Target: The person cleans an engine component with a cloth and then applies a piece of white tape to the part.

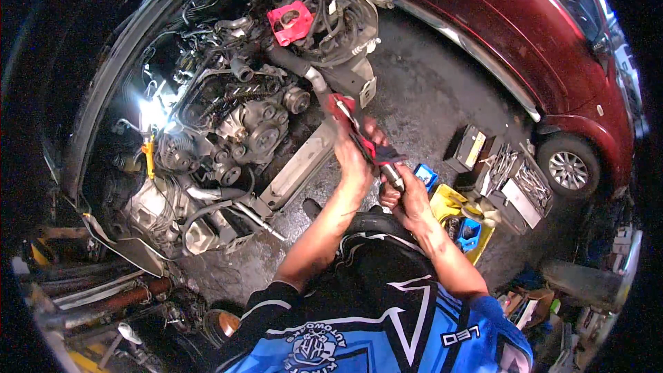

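Note:
In front of my body, my two hands hold a long metal piece with a cylindrical end [394, 178]; its exact kind does not show. A red and black cloth [384, 155] lies around its middle. My left hand [353, 164] is closed on the cloth, slightly blurred by motion. Lower and to the right, my right hand [411, 197] has its fingers wrapped round the cylindrical end. Beyond my left hand, the far end of the piece points toward the engine bay, with red cloth beside it. The hands hide much of the piece.
An open engine bay with a bare engine [262, 135] fills the left. A lit work lamp [149, 155] stands in it, and a pink-red cloth [290, 22] lies farther back. At right are a yellow tray [447, 202], a toolbox of wrenches [514, 178] and a dark red car [497, 21].

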Tool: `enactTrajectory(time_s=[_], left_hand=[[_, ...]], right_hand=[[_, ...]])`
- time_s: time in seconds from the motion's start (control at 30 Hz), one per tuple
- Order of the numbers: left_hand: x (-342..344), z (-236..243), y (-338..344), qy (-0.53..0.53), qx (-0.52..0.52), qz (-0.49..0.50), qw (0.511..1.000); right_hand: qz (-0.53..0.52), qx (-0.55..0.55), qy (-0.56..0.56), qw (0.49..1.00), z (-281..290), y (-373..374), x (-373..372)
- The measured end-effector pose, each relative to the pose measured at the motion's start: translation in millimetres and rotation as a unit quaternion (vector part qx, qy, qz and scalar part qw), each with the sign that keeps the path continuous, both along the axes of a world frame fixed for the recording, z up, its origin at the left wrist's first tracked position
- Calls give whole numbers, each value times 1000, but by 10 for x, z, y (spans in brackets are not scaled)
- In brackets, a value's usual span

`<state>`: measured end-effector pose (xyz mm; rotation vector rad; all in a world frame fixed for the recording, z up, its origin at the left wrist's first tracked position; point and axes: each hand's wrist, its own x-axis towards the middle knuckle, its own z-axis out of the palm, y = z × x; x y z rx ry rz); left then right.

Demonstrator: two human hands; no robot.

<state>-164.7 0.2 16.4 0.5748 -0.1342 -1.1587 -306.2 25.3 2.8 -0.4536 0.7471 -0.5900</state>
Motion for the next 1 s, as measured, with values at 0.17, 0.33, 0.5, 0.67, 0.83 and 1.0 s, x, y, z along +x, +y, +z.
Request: enactTrajectory(time_s=[0.17, 0.33, 0.5, 0.67, 0.83, 1.0], left_hand=[[-180, 242, 219, -423, 229, -24, 876], [22, -295, 238, -592, 273, 54, 756], [193, -56, 92, -477, 159, 208, 839], [118, -164, 371, -525, 194, 24, 828], [7, -225, 514, -592, 212, -71, 775], [309, 190, 454, -532, 359, -211, 737]], right_hand=[[-48, -112, 92, 988, -137, -26, 44], [-62, -560, 413, 716, -92, 142, 116], [-68, -670, 386, 630, -215, 147, 157], [-20, -555, 429, 713, -94, 130, 258], [-104, -719, 394, 563, -330, 16, 116], [-29, -593, 405, 695, -6, 177, 163]])
